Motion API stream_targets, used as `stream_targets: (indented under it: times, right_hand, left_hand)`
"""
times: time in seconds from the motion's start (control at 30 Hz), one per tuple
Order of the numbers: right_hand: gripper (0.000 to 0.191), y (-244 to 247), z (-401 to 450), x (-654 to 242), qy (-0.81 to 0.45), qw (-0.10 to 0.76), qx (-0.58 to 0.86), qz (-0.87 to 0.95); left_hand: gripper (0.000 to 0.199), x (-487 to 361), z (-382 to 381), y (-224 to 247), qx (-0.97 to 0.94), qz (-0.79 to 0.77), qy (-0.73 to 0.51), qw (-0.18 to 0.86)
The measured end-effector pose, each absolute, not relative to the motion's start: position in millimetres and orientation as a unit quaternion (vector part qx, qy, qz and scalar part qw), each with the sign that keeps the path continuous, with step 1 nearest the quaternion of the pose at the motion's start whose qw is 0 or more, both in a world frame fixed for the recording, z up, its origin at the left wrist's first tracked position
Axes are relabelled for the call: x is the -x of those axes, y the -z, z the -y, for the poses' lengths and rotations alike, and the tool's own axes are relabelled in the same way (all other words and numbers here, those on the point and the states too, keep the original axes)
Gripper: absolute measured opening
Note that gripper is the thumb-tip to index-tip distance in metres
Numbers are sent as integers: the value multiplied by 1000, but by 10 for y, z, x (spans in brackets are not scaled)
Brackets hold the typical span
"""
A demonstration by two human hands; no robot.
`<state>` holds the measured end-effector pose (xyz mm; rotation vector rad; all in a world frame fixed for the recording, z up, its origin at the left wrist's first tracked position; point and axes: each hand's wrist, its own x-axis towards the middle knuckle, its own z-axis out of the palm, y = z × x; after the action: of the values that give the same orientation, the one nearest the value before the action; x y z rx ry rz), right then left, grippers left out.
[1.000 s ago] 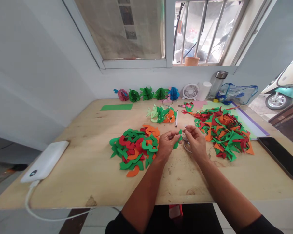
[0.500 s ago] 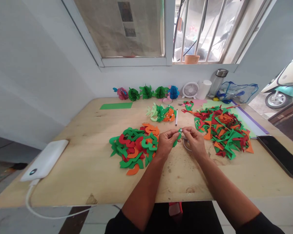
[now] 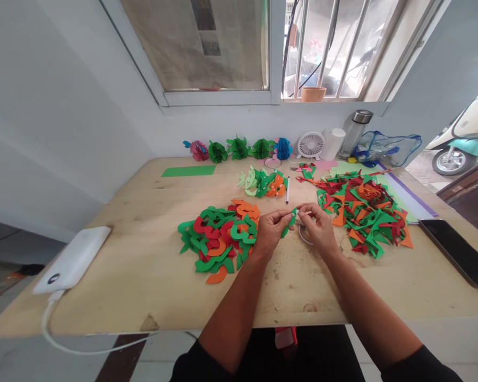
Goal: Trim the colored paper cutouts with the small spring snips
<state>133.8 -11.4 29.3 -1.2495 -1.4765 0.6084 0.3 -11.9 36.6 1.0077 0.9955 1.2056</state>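
My left hand pinches a small green paper cutout between thumb and fingers, above the table. At its upper edge, the closed fingertips of my right hand hold a small white piece, too small to make out well. Below the right hand lies a roll of tape, partly hidden by it. Close to my left wrist spreads a pile of curvy green, red and orange paper cutouts.
Right of my hands is a heap of paper scraps, with a phone beyond it. Dotted cutouts and a pen lie ahead. Folded paper figures, a fan and a bottle line the wall. A power bank sits left.
My right fingertips have shifted slightly away from the green cutout, to the right. The left hand keeps its hold on the cutout. The whole view has tilted a little.
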Motion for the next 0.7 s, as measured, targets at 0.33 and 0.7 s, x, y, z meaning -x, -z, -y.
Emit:
stream_targets:
  times: [0.33,0.7]
  right_hand:
    - [8,-317,80,-1433,-120,486,498,708]
    - [5,-306,61,-1467,-119,442,484,745]
  left_hand:
    - [38,4,86,-323,-440,-438,-514,592]
    - [38,23,79,-292,-463,-438,-498,588]
